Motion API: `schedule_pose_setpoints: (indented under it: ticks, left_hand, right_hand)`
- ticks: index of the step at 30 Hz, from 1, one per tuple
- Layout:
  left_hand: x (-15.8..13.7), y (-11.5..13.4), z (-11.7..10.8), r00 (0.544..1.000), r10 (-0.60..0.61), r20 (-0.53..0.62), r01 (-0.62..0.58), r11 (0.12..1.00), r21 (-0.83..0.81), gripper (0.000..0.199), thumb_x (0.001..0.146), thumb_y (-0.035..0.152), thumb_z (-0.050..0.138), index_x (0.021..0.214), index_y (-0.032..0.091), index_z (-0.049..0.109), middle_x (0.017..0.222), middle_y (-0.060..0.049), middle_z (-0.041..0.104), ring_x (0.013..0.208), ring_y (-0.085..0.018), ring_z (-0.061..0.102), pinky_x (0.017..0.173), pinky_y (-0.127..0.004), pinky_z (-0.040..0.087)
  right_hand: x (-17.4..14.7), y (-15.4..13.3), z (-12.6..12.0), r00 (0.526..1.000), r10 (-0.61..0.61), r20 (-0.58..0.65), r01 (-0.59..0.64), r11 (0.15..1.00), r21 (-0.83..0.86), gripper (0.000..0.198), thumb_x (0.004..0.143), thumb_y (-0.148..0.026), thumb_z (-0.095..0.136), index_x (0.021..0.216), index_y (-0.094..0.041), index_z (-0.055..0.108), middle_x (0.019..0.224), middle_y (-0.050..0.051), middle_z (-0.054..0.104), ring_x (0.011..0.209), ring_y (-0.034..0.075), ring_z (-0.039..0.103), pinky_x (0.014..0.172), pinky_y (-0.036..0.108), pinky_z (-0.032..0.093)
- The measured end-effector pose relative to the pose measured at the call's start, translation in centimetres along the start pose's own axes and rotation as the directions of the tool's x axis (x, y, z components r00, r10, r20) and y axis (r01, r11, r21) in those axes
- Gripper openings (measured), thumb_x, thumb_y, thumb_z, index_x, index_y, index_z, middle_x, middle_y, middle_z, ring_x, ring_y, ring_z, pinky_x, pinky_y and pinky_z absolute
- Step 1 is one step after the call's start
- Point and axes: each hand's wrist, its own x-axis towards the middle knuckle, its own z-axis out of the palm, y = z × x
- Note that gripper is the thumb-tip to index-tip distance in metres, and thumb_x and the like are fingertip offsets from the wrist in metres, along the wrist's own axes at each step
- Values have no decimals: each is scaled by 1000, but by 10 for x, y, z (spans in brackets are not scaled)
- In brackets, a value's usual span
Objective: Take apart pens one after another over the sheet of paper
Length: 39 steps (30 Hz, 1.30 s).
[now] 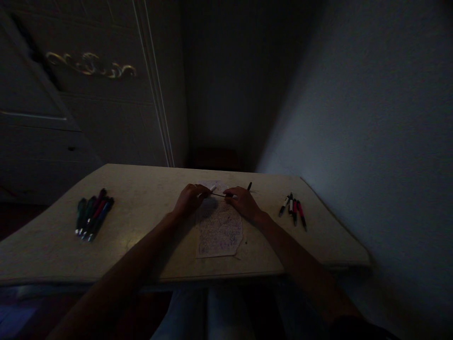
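Over a sheet of paper (217, 231) covered in scribbled ink, both my hands are brought close together. My left hand (189, 200) is closed, pinching a small white pen barrel (213, 188). A thin dark pen refill (218, 194) spans the gap between the hands. Its right end is in the closed fingers of my right hand (244, 203), where a bit of something white also shows. Just beyond the right hand is a black pen part (249, 186). Dim light hides the finer details of the fingertips.
On the pale table (152, 189), a bunch of dark coloured pens (94, 215) lies at the left. Several white, red and black pen pieces (293, 208) lie at the right. A wall (371, 141) borders the right side; a cabinet (106, 118) stands behind at the left.
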Motion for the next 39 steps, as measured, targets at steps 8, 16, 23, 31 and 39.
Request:
schedule_pose_setpoints:
  ticks: [8,16,23,31,39]
  left_hand:
    - [-1,11,2,999,-10,-35,10,1000,7,14,88,31,61,90,25,74,94,-2,78,82,-19,69,85,-34,49]
    - [-3,10,6,1000,19,-13,-19,999,-35,31,84,31,67,113,22,67,100,-4,75,91,-20,67,87,-34,50]
    - [0,7,6,997,40,-69,-43,998,-35,64,76,39,73,133,18,51,128,-13,62,118,-27,57,101,-42,44]
    - [5,-4,6,994,-111,22,103,964,245,28,88,39,59,99,19,74,118,-13,68,116,-33,55,98,-51,42]
    - [7,-3,-1,986,-149,-71,147,989,-32,18,84,29,59,83,20,75,92,-8,74,95,-26,64,90,-41,49]
  right_hand:
    - [1,-3,-1,999,-41,-10,41,999,3,15,86,-21,70,101,-21,74,96,7,74,90,21,65,88,36,47]
    - [1,-5,0,999,-50,-14,50,998,46,13,89,-20,64,98,-21,74,95,7,73,92,21,64,87,36,48]
    - [3,-1,-1,996,36,-76,-25,991,130,12,86,-20,66,93,-21,75,94,6,73,91,20,66,87,35,49]
    - [9,8,-14,965,125,-232,-85,981,176,15,83,-28,64,89,-21,75,92,6,75,84,21,67,81,34,52]
    - [9,2,-27,936,-8,-353,18,1000,25,12,86,-27,63,89,-22,74,90,6,74,87,22,66,84,37,51]
